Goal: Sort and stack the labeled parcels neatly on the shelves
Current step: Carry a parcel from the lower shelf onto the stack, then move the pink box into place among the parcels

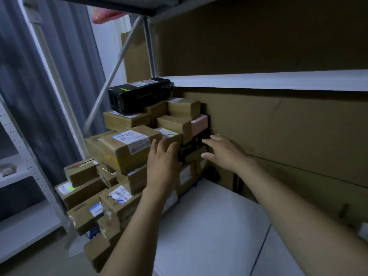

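Dim storage corner, seen from the head camera: a grey curtain (49, 76) hangs at the left, and a white metal shelf unit fills the rest. Its lower shelf board (209, 226) is white, and the upper shelf board (258, 80) crosses just above the pile. A large cardboard sheet (288, 126) stands behind as the back wall. One diagonal metal brace (115, 72) runs down the left end of the unit. Farther left, a second white rack (20, 176) is partly visible.

At the left end of the lower board stands a pile of brown parcels (89, 194), stacked unevenly, many with white labels. Some at the front lean out over the board's edge. A long black parcel (139, 95) lies on top, close under the upper board. A big labelled parcel (127, 144) sits in the middle, and a pink parcel (199, 123) is pressed against the cardboard sheet.

Both arms reach into the pile from below. The left hand (163, 166) lies flat on the front of a small brown parcel (169, 135) beside the big one, its fingers (159, 146) straight and gripping nothing. The right hand (225, 152) is spread wide, thumb apart, near the cardboard sheet. Its fingers (211, 143) point at a dark parcel (191, 148) that sits between the two hands, under the pink one. If they already touch it, I cannot tell.
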